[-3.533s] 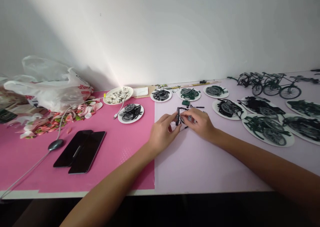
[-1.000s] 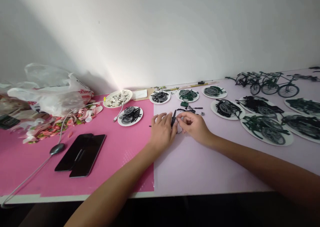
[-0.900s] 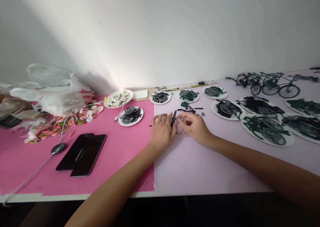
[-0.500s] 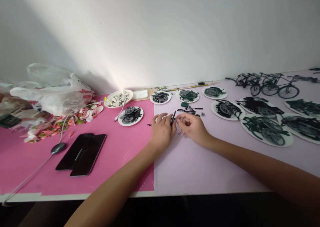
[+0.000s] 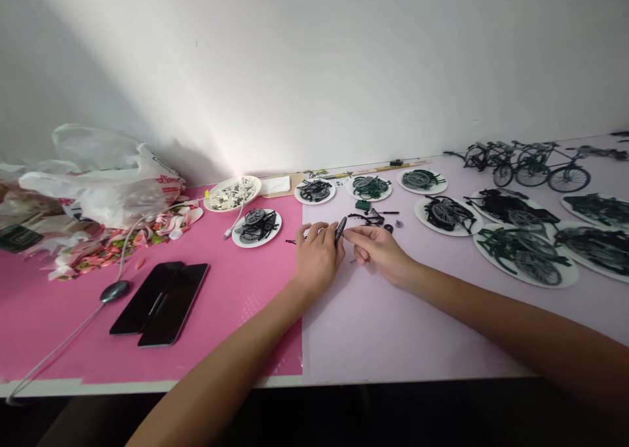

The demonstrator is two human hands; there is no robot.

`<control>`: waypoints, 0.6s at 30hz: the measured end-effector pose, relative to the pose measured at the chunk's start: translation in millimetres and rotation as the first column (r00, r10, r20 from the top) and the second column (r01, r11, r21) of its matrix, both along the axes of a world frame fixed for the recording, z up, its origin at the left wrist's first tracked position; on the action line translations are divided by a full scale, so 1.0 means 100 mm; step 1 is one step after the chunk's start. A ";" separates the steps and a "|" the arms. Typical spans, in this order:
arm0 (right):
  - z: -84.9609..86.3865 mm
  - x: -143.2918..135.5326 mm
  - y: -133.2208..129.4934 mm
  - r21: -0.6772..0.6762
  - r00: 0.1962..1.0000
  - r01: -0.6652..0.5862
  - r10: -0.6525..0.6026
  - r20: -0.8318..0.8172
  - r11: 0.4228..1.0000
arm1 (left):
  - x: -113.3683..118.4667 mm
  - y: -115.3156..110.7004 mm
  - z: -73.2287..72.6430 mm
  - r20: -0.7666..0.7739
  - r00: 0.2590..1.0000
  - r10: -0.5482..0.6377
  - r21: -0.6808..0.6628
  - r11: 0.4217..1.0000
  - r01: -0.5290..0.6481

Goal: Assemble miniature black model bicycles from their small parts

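Observation:
Over the pale half of the table, my left hand (image 5: 318,258) is closed around a dark model-bicycle wheel (image 5: 340,229), seen almost edge-on. My right hand (image 5: 376,250) is pinched beside the wheel's right side; whatever its fingertips hold is too small to make out. Just beyond the hands lie a black model bicycle frame (image 5: 371,217), a small green box-like piece (image 5: 362,205), a short black rod (image 5: 390,213) and a small grey part (image 5: 399,224). A thin black piece (image 5: 290,241) rests left of my left hand.
Several white plates of bicycle parts, such as this plate (image 5: 246,242), stand around. Assembled model bicycles (image 5: 540,165) are at the back right. On the left are two dark phones (image 5: 162,303), a cable puck (image 5: 114,291), artificial petals (image 5: 98,257) and a plastic bag (image 5: 108,178).
The wheel has turned slightly between my hands, showing a narrow oval instead of parallel edges. My right fingers have straightened a little and remain pinched close to it.

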State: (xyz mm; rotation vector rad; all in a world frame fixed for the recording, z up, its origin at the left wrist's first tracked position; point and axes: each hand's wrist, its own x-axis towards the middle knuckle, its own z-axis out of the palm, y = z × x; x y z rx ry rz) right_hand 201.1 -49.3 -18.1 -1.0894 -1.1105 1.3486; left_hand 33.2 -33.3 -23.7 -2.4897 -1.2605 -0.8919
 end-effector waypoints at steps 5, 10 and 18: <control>-0.02 0.02 0.00 0.137 0.994 0.023 -0.037 0.103 0.990 | 0.00 0.00 0.01 -0.017 1.000 0.012 -0.006 1.000 -0.012; -0.02 0.01 -0.03 0.240 0.975 0.031 -0.082 0.205 0.970 | 0.00 0.01 -0.01 -0.013 1.000 0.016 -0.010 1.000 -0.016; -0.01 0.01 -0.04 0.246 0.964 0.037 -0.100 0.248 0.969 | -0.01 0.01 -0.01 -0.018 1.000 0.012 -0.019 1.000 -0.012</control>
